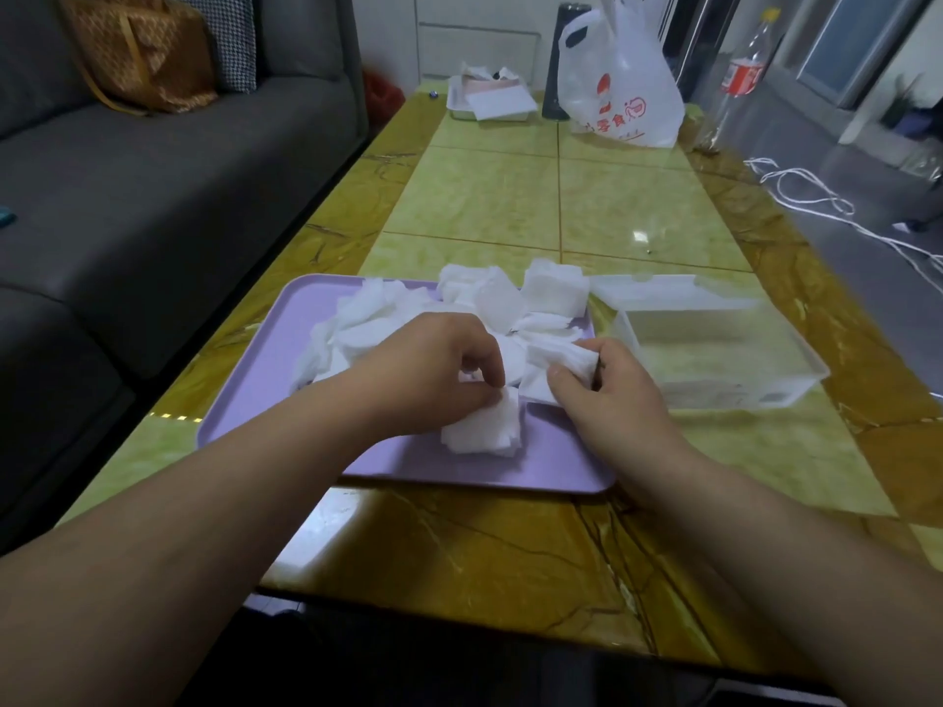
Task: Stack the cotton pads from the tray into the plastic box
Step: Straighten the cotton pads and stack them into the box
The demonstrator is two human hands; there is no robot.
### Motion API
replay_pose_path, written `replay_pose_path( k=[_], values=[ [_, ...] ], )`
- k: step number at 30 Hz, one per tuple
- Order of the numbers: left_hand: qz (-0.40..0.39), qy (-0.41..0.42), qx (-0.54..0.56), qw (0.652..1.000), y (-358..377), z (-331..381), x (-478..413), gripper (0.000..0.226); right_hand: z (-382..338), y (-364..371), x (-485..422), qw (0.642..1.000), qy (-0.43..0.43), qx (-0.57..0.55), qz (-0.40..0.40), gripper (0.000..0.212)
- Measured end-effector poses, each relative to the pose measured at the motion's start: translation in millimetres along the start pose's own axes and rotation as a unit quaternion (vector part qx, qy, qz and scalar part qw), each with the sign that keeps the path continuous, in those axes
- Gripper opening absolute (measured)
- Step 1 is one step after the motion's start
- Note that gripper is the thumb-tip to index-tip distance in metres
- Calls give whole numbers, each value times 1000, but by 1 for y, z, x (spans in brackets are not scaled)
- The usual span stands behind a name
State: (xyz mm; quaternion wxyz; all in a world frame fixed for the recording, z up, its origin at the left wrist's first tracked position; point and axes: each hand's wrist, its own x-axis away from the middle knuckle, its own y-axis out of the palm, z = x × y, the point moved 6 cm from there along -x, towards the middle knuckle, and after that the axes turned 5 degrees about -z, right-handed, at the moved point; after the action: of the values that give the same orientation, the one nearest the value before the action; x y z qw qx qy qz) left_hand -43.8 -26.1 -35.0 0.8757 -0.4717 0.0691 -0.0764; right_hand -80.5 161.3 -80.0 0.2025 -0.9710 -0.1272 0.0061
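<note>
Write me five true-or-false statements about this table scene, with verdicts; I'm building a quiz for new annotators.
1. The cotton pads lie heaped on a lilac tray. True.
2. The clear plastic box stands to the left of the tray. False: it stands to the right of the tray.
3. The box is packed full of pads. False: its lid is open and no pads show inside it.
4. The left hand and the right hand each grip pads over the tray. True.
5. A white plastic bag stands at the far end of the table. True.
</note>
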Motion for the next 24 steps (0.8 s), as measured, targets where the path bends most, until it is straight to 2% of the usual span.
replay_pose_path(
  k=[5, 8, 13, 15, 20, 24],
  values=[
    [34, -28, 106, 993, -20, -4, -2, 4, -2, -5, -4, 999, 0, -34, -13, 21],
    [65, -44, 234, 969, -24, -7, -2, 7, -7, -11, -6, 998, -12, -68, -14, 20],
    [11, -73, 388, 919, -7, -3, -9, 33, -12, -12, -12, 987, -5, -158, -22, 22],
    [-8, -66, 431, 900, -2, 2, -13, 36, -10, -10, -13, 980, 15, -195, -38, 27],
    [20, -64, 410, 910, 5, 13, -15, 21, -12, -9, -13, 969, 28, -230, -91, 36],
    [59, -67, 404, 910, 2, 10, -14, 17, -16, -5, -10, 964, 17, -235, -120, 30]
  ],
)
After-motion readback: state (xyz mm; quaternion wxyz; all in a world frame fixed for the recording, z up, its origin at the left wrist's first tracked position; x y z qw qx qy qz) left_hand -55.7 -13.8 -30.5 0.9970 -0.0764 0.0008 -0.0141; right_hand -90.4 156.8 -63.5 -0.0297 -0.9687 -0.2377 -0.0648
